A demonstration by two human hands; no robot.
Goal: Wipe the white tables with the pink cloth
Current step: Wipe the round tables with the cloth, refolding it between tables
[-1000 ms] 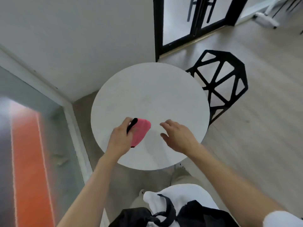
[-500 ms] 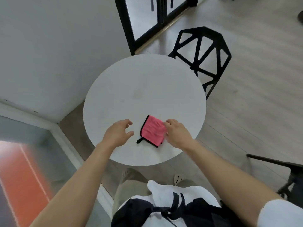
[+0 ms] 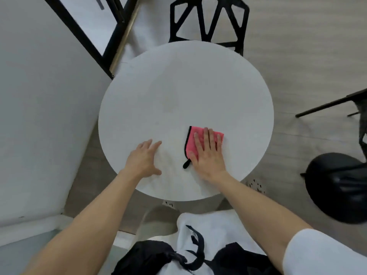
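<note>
- Pink cloth [image 3: 191, 140] lies flat on the white table [image 3: 178, 86], near right.
- Right hand [image 3: 208, 155] presses it with straight, slightly spread fingers.
- Left hand [image 3: 144, 161] beside it, fingers spread, holding nothing.
- Black chair [image 3: 208, 20] at far edge.

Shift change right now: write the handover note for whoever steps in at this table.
Right hand: flat, fingers straight, pressing the pink cloth on the near right part of the round white table.
Left hand: open, holds nothing, over the table's near edge, apart from the cloth.
Done: cloth laid on the table, under the hand.
Left: wipe the whole top. No other tables are in view.
</note>
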